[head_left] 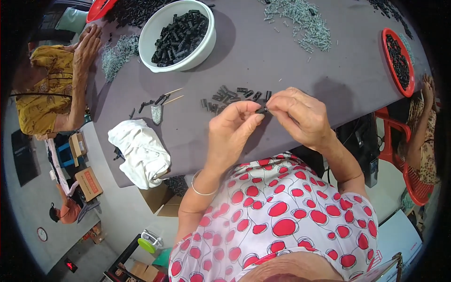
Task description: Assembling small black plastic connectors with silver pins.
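My left hand (232, 131) pinches a small black plastic cylinder (261, 111) between thumb and forefinger. Against its right end, the fingertips of my right hand (300, 115) are pressed together; a tiny shiny bit shows there, too small to name. Just beyond my hands, several loose black plastic pieces (226, 96) like it lie scattered on the grey tabletop (188, 131). One more black piece (268, 95) is right by my right fingers.
A white bowl (212, 40) of black pieces stands far left. Small silvery metal parts (307, 28) are heaped at the back. A red plate (412, 70) holds black parts at right. A white cloth (141, 152) lies left, near thin sticks (174, 98). Other people sit at both sides.
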Demonstrator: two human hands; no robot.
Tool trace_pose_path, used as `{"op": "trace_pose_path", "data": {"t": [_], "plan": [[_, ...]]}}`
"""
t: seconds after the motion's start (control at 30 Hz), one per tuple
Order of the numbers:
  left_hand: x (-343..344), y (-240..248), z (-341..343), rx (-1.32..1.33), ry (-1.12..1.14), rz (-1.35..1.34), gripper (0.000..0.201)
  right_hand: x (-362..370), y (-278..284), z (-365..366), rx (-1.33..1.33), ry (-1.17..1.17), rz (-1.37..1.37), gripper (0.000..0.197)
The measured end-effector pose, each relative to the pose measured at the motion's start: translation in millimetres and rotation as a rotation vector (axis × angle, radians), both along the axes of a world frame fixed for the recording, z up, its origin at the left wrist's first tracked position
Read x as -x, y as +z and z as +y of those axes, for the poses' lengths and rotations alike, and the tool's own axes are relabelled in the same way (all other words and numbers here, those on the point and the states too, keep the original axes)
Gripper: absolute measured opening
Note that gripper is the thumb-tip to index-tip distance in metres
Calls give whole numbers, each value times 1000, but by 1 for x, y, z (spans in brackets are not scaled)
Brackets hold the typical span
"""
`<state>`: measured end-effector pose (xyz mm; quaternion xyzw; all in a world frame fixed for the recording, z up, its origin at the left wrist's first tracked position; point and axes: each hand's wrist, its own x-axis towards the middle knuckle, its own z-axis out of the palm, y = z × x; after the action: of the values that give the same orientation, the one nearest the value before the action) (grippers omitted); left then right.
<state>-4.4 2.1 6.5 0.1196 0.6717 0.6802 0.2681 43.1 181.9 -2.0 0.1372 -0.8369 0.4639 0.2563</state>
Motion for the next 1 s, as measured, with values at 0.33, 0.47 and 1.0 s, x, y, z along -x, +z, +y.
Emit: {"op": "trace_pose_path", "data": {"t": [0.33,0.47,1.0], "plan": [[0,-8,0,-19,-17,-31,19,-1,2,-3,-83,7,14,21],[4,-14,-1,-160,-77,-248,23,-3,4,0,40,-15,-143,23],[5,-29,-5,-363,-181,-566,19,1,-4,5,176,171,-84,25]]}}
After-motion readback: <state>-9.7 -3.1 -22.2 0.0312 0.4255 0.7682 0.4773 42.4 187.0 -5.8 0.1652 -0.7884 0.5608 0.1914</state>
